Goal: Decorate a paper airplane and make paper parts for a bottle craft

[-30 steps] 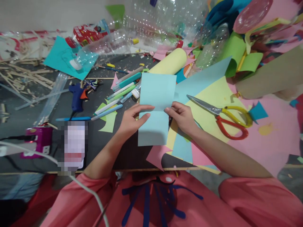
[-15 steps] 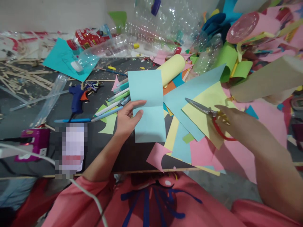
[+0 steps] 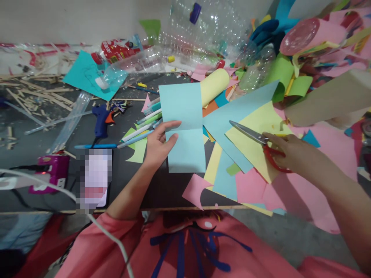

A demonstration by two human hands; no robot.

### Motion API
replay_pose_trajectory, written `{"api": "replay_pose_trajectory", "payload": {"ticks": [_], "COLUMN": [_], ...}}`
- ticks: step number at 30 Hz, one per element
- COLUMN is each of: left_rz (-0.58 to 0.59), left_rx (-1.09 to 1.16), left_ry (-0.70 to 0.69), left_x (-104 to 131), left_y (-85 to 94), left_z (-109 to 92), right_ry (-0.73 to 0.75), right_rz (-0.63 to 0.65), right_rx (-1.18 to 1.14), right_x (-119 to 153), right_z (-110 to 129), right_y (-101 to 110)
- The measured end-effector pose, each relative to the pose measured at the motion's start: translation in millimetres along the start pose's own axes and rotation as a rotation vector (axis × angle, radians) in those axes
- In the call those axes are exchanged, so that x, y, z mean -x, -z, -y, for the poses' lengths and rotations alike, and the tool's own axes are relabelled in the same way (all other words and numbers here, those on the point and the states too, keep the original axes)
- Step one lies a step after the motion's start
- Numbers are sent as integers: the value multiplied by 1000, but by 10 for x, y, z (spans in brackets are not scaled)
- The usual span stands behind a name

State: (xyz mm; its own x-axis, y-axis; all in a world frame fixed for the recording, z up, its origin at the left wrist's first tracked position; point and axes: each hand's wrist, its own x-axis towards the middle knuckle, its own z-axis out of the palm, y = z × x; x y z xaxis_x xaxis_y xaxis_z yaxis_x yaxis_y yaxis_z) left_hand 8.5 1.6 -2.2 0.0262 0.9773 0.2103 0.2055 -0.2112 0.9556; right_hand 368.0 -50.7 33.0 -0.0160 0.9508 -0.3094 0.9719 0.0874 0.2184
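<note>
A light blue sheet of paper (image 3: 185, 104) with a crease across its middle stands out in front of me. My left hand (image 3: 159, 144) grips its left edge, index finger and thumb showing on the front. To the right, a pair of scissors (image 3: 249, 133) with red handles has its blades together, pointing up and left over a yellow sheet (image 3: 255, 154). The fingers of my right hand (image 3: 285, 150) are closed around the red handles. Whether the scissors touch the paper beneath I cannot tell.
Markers (image 3: 142, 131) lie left of the sheet, near a blue glue gun (image 3: 100, 119) and a phone (image 3: 95, 177). Plastic bottles (image 3: 139, 60) and a yellow paper roll (image 3: 216, 87) are behind. Coloured paper scraps (image 3: 197, 189) cover the right side; a white cable (image 3: 113, 235) crosses the front left.
The view has shifted slightly, moving most things right in the picture. My right hand has changed its position on the scissors' handles. My left hand keeps its grip on the light blue sheet.
</note>
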Motion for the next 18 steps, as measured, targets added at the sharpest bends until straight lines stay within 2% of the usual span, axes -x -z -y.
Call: {"api": "replay_pose_trajectory", "payload": {"ticks": [5,9,11,14,18], "left_rz": [38,76,79,84,120], "left_rx": [18,50,60,37,-12], "left_ry": [2,-15,-15,4,-3], "left_x": [-2,-1,9,35,68], "left_y": [-2,-11,-15,-16,-6], "left_z": [-32,-66,-86,-119,-132], "right_ry": [109,93,129,232,286], "right_rz": [-143,-233,-229,-146,-161], "right_rx": [-30,-63,-192,-391,-341], "right_x": [11,56,80,107,109], "right_z": [-106,-153,-162,-119,12], "right_y": [-33,48,99,183,320]}}
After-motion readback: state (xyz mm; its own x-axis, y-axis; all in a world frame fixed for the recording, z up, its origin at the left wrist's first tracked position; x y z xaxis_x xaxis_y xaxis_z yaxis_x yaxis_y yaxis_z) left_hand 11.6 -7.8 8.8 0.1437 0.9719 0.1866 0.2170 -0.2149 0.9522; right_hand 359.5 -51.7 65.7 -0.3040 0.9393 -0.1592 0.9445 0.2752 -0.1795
